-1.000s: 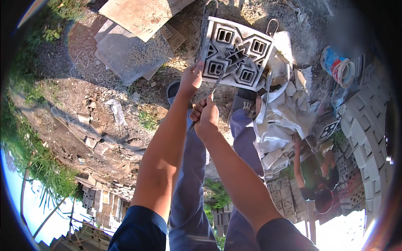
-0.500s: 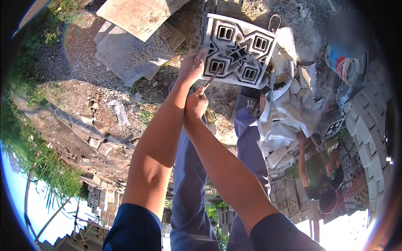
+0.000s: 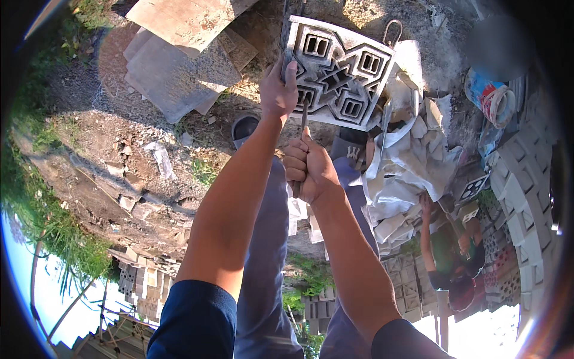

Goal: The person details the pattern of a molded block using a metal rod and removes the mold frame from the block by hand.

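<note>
A pale grey ventilation block point(image 3: 336, 76) with a dark geometric cut-through pattern stands tilted at the top centre, in front of my feet. My left hand point(image 3: 280, 93) grips its left edge, the thumb on the patterned face and the other fingers largely hidden. Closed in a fist, my right hand point(image 3: 311, 167) holds a thin rod-like tool point(image 3: 305, 113) below the block. The tool points upward, its tip at the lower-left opening; whether it touches the wall of that opening I cannot tell.
Flat boards point(image 3: 173, 75) lie at the upper left. Beside my right leg is a crumpled white sack point(image 3: 391, 173) with broken pieces on it. A paint bucket point(image 3: 497, 106) lies farther right, near stacked blocks point(image 3: 526, 197). Another person point(image 3: 457, 251) works at the lower right.
My right hand has moved right and down, away from my left wrist, and the tool now points more upright. My left hand has shifted slightly along the block's left edge.
</note>
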Motion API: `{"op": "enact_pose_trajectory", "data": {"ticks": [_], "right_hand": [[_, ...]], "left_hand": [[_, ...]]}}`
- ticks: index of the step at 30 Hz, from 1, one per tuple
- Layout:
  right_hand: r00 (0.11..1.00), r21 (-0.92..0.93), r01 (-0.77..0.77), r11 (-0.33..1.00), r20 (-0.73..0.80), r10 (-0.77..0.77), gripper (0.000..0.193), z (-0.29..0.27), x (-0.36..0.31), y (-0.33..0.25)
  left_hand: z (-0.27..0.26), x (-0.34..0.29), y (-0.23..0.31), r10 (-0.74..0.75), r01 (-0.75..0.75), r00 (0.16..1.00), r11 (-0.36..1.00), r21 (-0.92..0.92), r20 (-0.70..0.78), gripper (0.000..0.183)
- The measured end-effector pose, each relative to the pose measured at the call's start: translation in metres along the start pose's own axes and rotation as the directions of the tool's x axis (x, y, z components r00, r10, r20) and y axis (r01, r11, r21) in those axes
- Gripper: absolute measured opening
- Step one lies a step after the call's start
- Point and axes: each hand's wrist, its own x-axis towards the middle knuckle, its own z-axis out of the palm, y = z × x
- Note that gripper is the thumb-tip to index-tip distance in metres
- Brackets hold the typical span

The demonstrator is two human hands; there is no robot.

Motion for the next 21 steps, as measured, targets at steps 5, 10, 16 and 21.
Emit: {"op": "enact_pose_trajectory", "data": {"ticks": [5,10,16,21], "right_hand": [[0.973,0.358,-0.2,0.912,0.178,0.144,0.04,0.016,-0.008,-0.017],[0.979,0.432,-0.199,0.88,0.116,0.165,0.04,0.025,-0.011,-0.024],[0.988,0.419,-0.155,0.895,0.073,0.137,0.038,0.033,-0.012,-0.022],[0.985,0.465,-0.167,0.869,0.11,0.131,0.038,0.03,-0.016,-0.023]], "left_hand": [[0.002,-0.009,0.008,0.054,-0.011,0.987,0.964,0.266,-0.155,0.038],[0.001,-0.012,0.02,-0.037,0.101,0.986,0.909,0.404,-0.163,0.046],[-0.001,-0.01,0.017,-0.077,0.131,0.985,0.912,0.388,-0.153,0.046],[0.0,-0.01,0.02,-0.021,0.069,0.989,0.94,0.335,-0.146,0.047]]}}
